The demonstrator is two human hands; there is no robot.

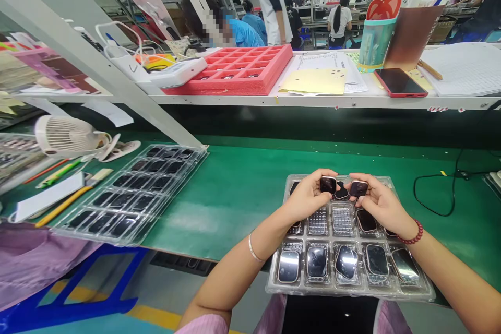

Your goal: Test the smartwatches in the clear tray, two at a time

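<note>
A dark watch case (pixel 327 185) is pinched by the left hand (pixel 307 195), another watch case (pixel 358 188) by the right hand (pixel 381 203), just above the clear tray (pixel 352 292) on the green surface (pixel 242 203). A drop or scratches are risked if the grip slips.

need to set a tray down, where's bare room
The green mat is bare between the left tray and the tray under your left hand and right hand, and right of it before the black cable. Crowded far left by the fan and pens.

Left hand (pixel 308 197), right hand (pixel 382 204), each pinching a watch case (pixel 327 185); clear tray (pixel 313 289) beneath
</note>
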